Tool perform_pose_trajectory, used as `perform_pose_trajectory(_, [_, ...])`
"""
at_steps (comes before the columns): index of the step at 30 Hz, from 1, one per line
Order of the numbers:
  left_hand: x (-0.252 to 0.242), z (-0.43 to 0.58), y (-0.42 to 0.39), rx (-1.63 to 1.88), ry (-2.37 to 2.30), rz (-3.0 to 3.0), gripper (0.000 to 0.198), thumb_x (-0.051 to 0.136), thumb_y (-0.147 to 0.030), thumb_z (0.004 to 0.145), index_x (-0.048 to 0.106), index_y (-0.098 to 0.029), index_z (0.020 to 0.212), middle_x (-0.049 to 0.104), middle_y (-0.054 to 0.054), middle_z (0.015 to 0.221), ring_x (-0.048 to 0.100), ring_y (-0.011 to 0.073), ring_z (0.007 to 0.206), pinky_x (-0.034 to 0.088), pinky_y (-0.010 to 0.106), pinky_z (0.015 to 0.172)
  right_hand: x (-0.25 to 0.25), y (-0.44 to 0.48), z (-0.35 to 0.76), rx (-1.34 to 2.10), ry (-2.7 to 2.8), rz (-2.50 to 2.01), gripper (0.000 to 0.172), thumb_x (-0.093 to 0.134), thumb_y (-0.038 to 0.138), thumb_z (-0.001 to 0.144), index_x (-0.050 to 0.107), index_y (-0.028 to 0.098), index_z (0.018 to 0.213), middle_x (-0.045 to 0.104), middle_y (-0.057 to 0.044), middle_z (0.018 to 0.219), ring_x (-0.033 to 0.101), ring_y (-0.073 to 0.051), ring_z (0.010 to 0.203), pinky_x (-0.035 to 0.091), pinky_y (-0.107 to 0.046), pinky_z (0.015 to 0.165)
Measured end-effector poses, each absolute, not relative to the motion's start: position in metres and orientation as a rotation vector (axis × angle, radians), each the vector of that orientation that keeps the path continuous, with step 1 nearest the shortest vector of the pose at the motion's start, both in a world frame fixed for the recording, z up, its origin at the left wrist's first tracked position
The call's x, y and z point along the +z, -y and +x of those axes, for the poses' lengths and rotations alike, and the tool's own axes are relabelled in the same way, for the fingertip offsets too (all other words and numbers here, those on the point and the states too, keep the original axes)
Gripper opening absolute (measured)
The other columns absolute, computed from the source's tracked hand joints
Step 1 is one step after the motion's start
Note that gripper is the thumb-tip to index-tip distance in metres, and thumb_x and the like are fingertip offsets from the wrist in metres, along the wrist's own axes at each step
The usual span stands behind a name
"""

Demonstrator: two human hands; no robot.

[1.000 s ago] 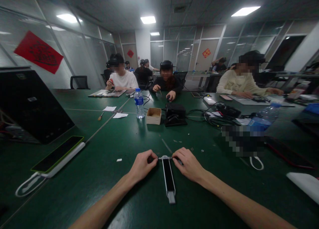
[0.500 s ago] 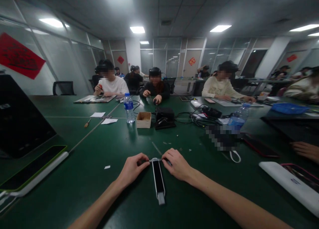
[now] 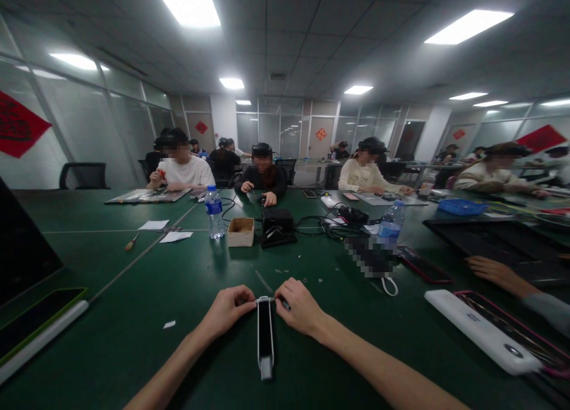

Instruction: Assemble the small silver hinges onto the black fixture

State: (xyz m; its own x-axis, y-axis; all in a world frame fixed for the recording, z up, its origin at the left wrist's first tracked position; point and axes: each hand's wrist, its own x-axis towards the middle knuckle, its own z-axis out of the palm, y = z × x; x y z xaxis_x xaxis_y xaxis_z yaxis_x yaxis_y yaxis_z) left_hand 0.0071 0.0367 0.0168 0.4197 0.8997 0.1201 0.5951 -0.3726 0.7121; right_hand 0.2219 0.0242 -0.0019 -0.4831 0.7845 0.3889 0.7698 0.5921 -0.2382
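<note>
A long narrow device (image 3: 266, 336) with a black face and a white frame lies on the green table (image 3: 187, 315), pointing toward me. My left hand (image 3: 229, 309) is closed in a pinch at the left of its far end. My right hand (image 3: 300, 306) pinches the right of that same end. Something thin and metallic sits between the fingertips at the device's top edge; it is too small to name. A few tiny loose parts (image 3: 307, 278) lie on the table just beyond my right hand.
A water bottle (image 3: 214, 213), a small cardboard box (image 3: 241, 232) and a black unit with cables (image 3: 276, 227) stand further out. A white power bank (image 3: 478, 330) lies at the right, near another person's hand (image 3: 490, 270). Several people work at the far side.
The view has tilted up and swung right, showing more of the right side of the table and another person's hand. Both my hands stay pinched at the device's far end.
</note>
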Motion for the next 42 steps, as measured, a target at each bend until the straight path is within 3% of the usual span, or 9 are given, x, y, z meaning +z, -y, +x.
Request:
perform_pose_trajectory(11, [0.007,-0.001,-0.032,0.754,-1.26,2.135,0.017,0.06,-0.032,0.078,0.065,-0.018,0.085,0.068,0.001,0.083,0.061,0.0165,0.072,0.046,0.027,0.068,-0.003,-0.045,0.296,-0.207,2.115,-1.333,0.019,0.043,0.019,0.09,0.062,0.015,0.093,0.064,-0.009,0.095,0.053,-0.02,0.09,0.04,-0.033,0.08])
perform_pose_trajectory(19, [0.003,-0.003,-0.032,0.75,-1.246,2.185,0.016,0.057,-0.03,0.08,0.065,-0.019,0.088,0.069,0.001,0.086,0.062,0.0161,0.075,0.047,0.026,0.07,-0.016,-0.057,0.318,-0.147,2.262,-1.502,0.025,0.045,0.022,0.09,0.062,0.018,0.108,0.06,-0.009,0.103,0.051,-0.021,0.096,0.04,-0.034,0.081])
perform_pose_trajectory(29, [0.003,0.0,-0.03,0.708,-1.289,2.263,0.024,0.051,-0.034,0.085,0.068,-0.02,0.094,0.069,0.002,0.09,0.061,0.0169,0.076,0.047,0.027,0.07,-0.018,-0.063,0.316,-0.128,2.365,-1.425,0.027,0.046,0.026,0.091,0.064,0.024,0.11,0.057,-0.008,0.108,0.049,-0.021,0.098,0.041,-0.037,0.081])
perform_pose_trajectory(42, [0.001,0.001,-0.03,0.69,-1.278,2.404,0.024,0.047,-0.034,0.088,0.066,-0.019,0.09,0.066,0.004,0.085,0.059,0.0173,0.075,0.044,0.027,0.07,-0.019,-0.065,0.315,-0.109,2.333,-1.408,0.017,0.046,0.022,0.09,0.063,0.018,0.091,0.06,-0.007,0.099,0.05,-0.019,0.094,0.04,-0.034,0.078])
